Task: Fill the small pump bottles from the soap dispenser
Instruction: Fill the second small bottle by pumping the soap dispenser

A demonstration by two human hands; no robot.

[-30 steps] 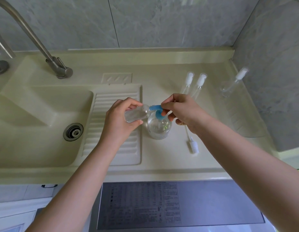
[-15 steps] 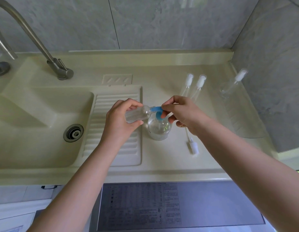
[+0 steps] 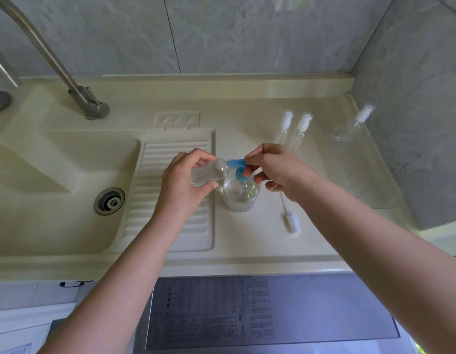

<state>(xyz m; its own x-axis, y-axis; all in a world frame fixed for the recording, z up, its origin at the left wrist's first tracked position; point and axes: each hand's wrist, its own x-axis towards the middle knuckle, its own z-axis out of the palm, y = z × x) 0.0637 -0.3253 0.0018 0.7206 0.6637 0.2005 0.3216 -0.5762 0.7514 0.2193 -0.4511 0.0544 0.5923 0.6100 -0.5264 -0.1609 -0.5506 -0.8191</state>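
The left hand (image 3: 188, 180) holds a small bottle (image 3: 209, 172) with its fingers and thumb curled round it. The small bottle is clear, like glass, and you can see right through it. It is tipped on its side, with its open mouth pointing to the right. The mouth meets the tip of the blue spout (image 3: 236, 163) of the soap dispenser (image 3: 241, 194).

The soap dispenser is a round, clear bottle with a blue pump on top. It stands upright on the desk (image 3: 247, 246), just beside the ridged draining board (image 3: 170, 200). There is clear liquid inside it, low down.

The right hand (image 3: 278, 172) is on the blue pump. Its fingers are curled and pinch the pump head from above.

Two more pump tops (image 3: 295, 123) with white heads and thin tubes lie side by side on the desk, behind the right hand. Another white pump top (image 3: 292, 221) lies on the desk under the right wrist, with its thin tube pointing up toward the hand. One more clear bottle (image 3: 349, 129) with a white top lies near the wall on the right.

The sink (image 3: 55, 175) is on the left, with a round metal drain (image 3: 109, 201) in it. A metal tap (image 3: 76, 93) stands behind the sink.
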